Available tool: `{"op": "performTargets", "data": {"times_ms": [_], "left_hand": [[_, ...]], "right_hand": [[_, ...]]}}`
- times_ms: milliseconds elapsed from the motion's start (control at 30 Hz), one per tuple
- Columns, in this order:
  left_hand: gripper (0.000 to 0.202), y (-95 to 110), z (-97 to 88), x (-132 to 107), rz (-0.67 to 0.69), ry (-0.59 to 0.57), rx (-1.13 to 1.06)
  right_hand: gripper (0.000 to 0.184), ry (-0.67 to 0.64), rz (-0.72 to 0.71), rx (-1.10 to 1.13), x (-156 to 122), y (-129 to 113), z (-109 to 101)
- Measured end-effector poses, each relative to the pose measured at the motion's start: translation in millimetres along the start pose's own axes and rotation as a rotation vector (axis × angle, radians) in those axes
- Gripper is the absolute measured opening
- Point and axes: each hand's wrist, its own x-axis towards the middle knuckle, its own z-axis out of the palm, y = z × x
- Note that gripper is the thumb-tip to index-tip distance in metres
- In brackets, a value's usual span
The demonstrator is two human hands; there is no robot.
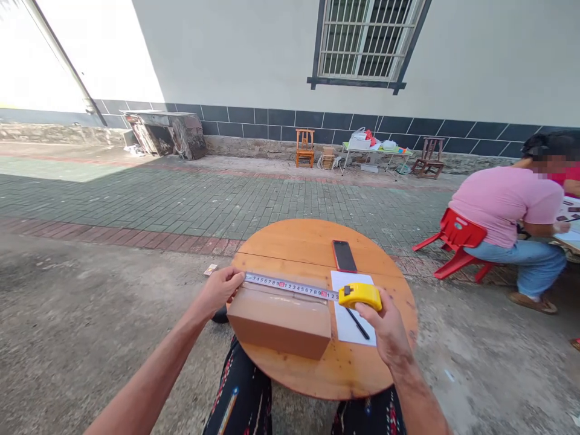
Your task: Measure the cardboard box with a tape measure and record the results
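A brown cardboard box (pixel 281 329) lies on the round wooden table (pixel 312 377). Across its top runs the pulled-out blade (pixel 294 286) of a tape measure, numbers facing up. My right hand (pixel 385 323) grips the yellow tape measure case (pixel 360 296) just past the box's right end, above a white sheet of paper (pixel 338 326). At the box's left end, my left hand (pixel 223 290) pinches the blade's tip between thumb and fingers. A black pen (pixel 357 324) rests on the paper below the case.
A phone (pixel 344 256) with a red edge lies at the table's far right. To the right, a person in a pink shirt (pixel 502 199) sits on a red plastic chair (pixel 462 232) at another table. Wooden chairs and a loaded folding table (pixel 376 151) stand along the wall.
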Motion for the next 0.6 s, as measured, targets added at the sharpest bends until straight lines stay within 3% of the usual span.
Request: {"op": "performTargets", "data": {"times_ms": [367, 600], "left_hand": [[0.035, 3, -3.0, 3, 0.025, -0.015, 0.017], [0.028, 23, -18.2, 12, 0.127, 0.018, -0.013]], "right_hand": [[0.044, -0.007, -0.005, -0.040, 0, 3, -1], [0.040, 0.069, -0.103, -0.105, -13, -25, 9]]}}
